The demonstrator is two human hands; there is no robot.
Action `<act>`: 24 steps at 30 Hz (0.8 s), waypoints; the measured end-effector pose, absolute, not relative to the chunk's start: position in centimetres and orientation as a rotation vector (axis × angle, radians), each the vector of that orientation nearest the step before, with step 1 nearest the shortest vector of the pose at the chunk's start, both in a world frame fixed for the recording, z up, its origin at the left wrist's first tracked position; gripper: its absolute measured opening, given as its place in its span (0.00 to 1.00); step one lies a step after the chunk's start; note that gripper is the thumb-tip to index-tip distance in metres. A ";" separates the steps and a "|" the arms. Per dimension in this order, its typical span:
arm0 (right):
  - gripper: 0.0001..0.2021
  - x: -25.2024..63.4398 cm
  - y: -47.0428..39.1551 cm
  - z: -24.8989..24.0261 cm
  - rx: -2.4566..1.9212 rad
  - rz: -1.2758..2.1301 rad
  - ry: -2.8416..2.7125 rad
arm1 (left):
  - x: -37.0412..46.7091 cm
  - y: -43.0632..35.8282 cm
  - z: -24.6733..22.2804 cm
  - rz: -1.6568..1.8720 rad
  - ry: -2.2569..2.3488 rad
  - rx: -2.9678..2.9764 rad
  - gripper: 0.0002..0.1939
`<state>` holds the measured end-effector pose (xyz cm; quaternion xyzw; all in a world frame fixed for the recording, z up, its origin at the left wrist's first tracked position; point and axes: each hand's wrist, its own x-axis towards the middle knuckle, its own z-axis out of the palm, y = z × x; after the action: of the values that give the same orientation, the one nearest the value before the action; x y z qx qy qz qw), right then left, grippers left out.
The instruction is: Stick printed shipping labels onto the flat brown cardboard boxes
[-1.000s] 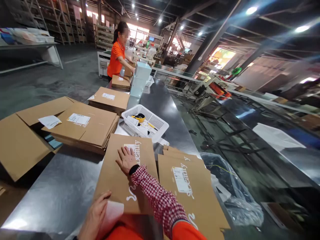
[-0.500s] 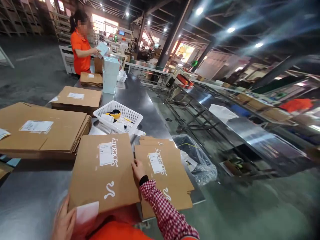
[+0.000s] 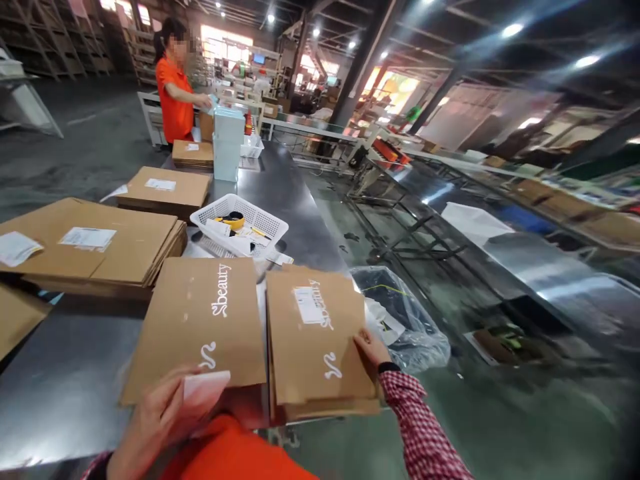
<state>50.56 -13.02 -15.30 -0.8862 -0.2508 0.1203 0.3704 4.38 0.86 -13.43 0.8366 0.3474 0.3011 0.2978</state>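
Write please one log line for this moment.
left hand: holds white paper sheet | right hand: fingers at right edge of labelled brown cardboard stack | beside it: unlabelled flat brown cardboard

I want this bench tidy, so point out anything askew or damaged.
The rightmost cardboard stack looks askew: lower sheets jut past the top one. A paper slip pokes left beyond a farther stack. No clear damage shows.

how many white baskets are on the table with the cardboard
2: the near basket, holding a yellow roll, and the far basket, beside the pale blue boxes. More may be hidden behind those boxes.
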 end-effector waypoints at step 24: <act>0.15 19.0 -2.2 -14.3 -1.164 1.362 -1.370 | 1.8 0.3 -12.5 0.895 1.220 1.689 0.17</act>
<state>18.97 -2.21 -14.28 -0.4661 -0.5490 0.5455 0.4287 1.77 0.29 -12.50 0.6749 0.4874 0.3577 0.4231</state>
